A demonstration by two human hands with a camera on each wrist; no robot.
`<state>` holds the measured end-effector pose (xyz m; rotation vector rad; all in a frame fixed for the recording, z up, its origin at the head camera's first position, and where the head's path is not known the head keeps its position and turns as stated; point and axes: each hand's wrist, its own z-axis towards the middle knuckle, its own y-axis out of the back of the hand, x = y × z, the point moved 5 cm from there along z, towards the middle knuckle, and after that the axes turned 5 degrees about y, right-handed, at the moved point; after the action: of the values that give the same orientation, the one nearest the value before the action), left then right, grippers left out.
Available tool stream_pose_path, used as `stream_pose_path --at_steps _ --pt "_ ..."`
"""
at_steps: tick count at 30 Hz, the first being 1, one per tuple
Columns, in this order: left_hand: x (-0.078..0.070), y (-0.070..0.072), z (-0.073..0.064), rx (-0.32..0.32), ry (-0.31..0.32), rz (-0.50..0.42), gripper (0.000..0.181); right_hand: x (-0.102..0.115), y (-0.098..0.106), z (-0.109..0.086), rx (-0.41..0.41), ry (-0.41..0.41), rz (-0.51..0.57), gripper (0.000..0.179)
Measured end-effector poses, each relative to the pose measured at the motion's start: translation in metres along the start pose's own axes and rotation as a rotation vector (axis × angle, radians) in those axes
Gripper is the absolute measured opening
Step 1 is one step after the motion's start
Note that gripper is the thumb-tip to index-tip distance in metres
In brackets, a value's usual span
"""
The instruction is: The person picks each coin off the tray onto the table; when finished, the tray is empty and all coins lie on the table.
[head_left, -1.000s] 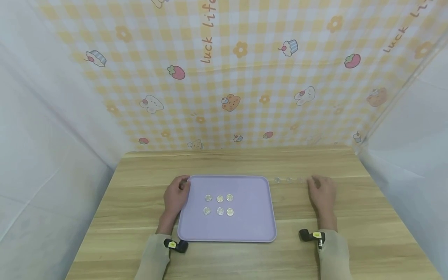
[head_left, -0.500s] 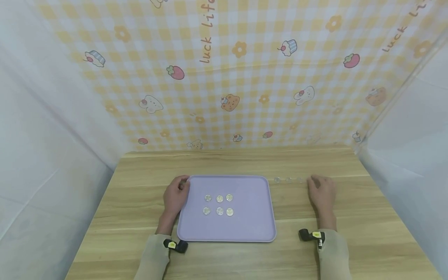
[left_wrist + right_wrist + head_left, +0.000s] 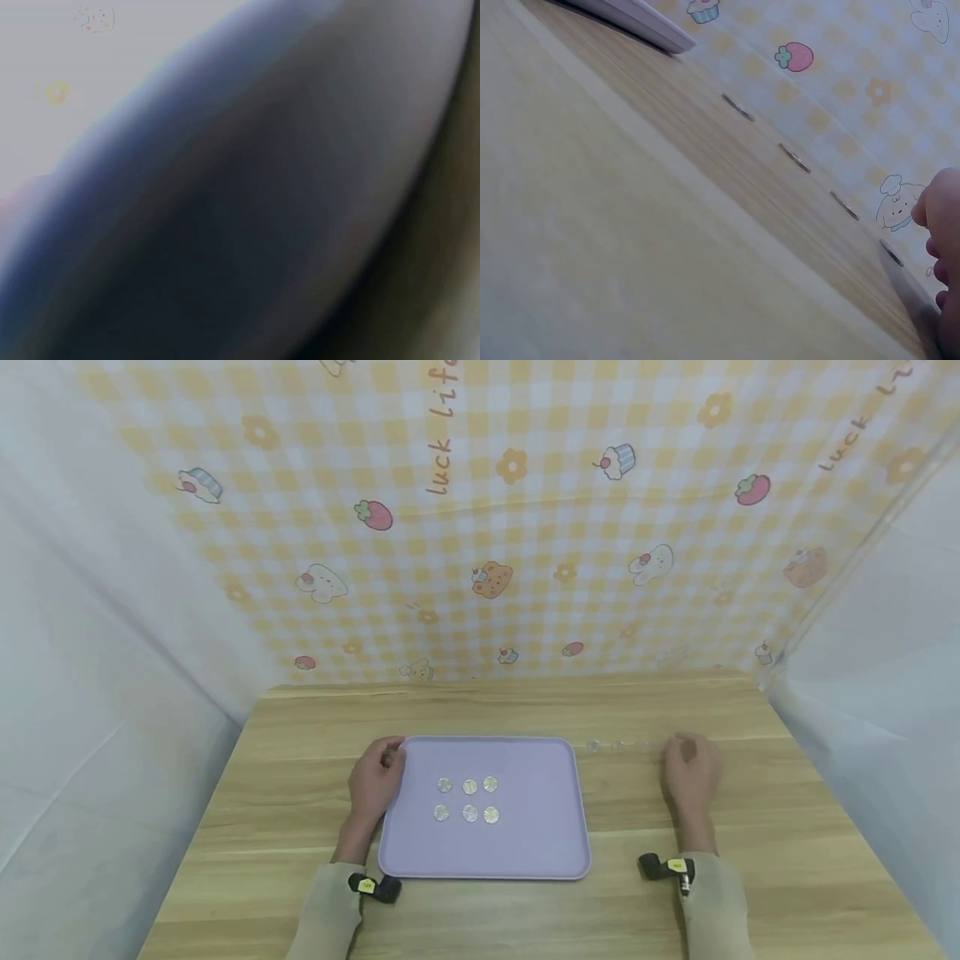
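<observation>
A lilac tray [image 3: 540, 802] lies flat on the table, with two rows of silvery coins [image 3: 470, 787] on its left half. My left hand [image 3: 375, 781] holds the tray's upper left edge, fingers curled there. Right of the tray, more coins [image 3: 618, 746] lie in a line on the wood. My right hand [image 3: 692, 775] is at the line's right end, slightly blurred, fingers loosely bent. In the right wrist view its fingers hover beside the last coin [image 3: 891, 253], and nothing shows in their grasp; the palm is hidden. The left wrist view is mostly blocked by a dark blur.
The wooden table [image 3: 487, 918] runs up to a yellow checked cloth [image 3: 450, 635] with cartoon prints behind it. White sheets [image 3: 97, 710] hang at both sides. A small black camera [image 3: 667, 867] is strapped at each wrist.
My right hand has drawn slightly to the right, off the end of the coin line. The left hand stays at the tray's edge, and the coins on the tray have not moved.
</observation>
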<state>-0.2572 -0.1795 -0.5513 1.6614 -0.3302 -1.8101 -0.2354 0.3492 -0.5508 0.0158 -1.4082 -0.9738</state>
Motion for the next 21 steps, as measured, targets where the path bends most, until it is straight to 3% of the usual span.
stream_pose_path --at_steps 4,13,21 --pt "-0.001 0.002 0.000 -0.008 0.000 0.007 0.023 0.006 0.000 0.000 -0.055 0.030 0.042 0.034" --pt "-0.001 0.001 -0.001 0.008 -0.005 0.002 0.023 0.025 -0.004 -0.015 -0.069 0.098 0.164 0.027" --pt "0.000 0.001 -0.001 0.007 0.009 0.003 0.024 0.049 -0.034 -0.035 0.039 0.258 0.291 0.014"
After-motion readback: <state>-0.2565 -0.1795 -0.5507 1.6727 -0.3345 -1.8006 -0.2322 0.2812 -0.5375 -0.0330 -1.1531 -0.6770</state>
